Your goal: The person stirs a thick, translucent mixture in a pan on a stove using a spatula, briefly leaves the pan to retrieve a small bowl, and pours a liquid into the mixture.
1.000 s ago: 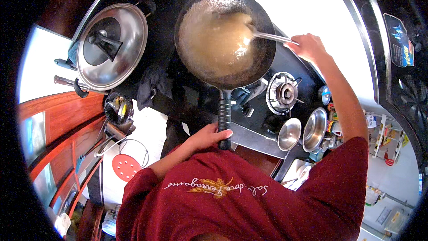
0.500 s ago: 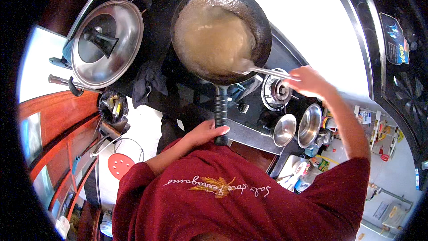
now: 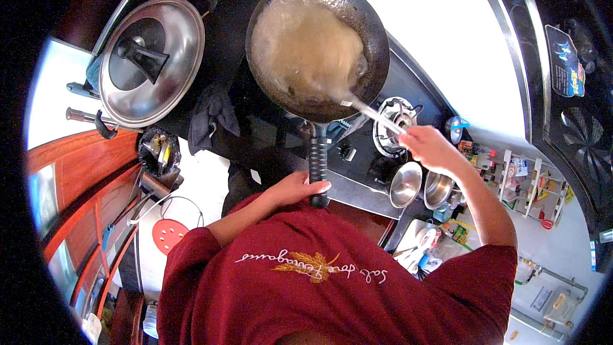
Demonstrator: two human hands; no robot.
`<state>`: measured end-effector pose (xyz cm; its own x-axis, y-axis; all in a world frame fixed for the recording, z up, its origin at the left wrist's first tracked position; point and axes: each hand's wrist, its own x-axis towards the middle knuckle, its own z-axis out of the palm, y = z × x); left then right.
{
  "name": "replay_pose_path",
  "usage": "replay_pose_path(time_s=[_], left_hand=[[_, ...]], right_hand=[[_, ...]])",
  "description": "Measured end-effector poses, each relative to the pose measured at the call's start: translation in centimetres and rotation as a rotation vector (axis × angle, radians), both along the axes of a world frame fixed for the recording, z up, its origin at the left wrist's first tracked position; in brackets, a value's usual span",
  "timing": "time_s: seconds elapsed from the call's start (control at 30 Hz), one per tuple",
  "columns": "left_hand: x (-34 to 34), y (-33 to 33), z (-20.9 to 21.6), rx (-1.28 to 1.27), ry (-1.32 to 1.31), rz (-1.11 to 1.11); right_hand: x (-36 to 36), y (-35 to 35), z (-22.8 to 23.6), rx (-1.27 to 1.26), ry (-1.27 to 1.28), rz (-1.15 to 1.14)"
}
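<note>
A black frying pan (image 3: 377,38) full of pale brown mushy food (image 3: 303,45) sits on the stove. My left hand (image 3: 297,186) grips the pan's black ribbed handle (image 3: 317,156) near its end. My right hand (image 3: 429,145) holds a metal spoon (image 3: 370,112) whose tip is in the food at the pan's near right side; the spoon is blurred. Both forearms come out of dark red sleeves.
A steel lid with a black knob (image 3: 150,57) covers a pot at the left. A free gas burner (image 3: 393,129) lies right of the pan. Two small steel bowls (image 3: 405,185) stand near my right hand. A dark cloth (image 3: 211,118) lies beside the stove.
My right hand has drawn the spoon from the pan's far right rim toward me, to its near right side. The left hand stays on the handle.
</note>
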<state>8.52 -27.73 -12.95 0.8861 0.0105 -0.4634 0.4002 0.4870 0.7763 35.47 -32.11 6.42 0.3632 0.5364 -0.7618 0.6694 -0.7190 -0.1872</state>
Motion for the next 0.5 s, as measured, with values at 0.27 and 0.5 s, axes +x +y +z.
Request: replay_pose_path(time_s=[0.27,0.5], left_hand=[[-0.2,1.0,1.5,-0.085,-0.011,-0.044],[0.1,0.7,0.5,-0.032,0.014,-0.071]], right_hand=[[-2.7,9.0,-6.9,0.219,0.141,-0.245],[0.9,1.4,0.9,0.082,0.068,-0.011]])
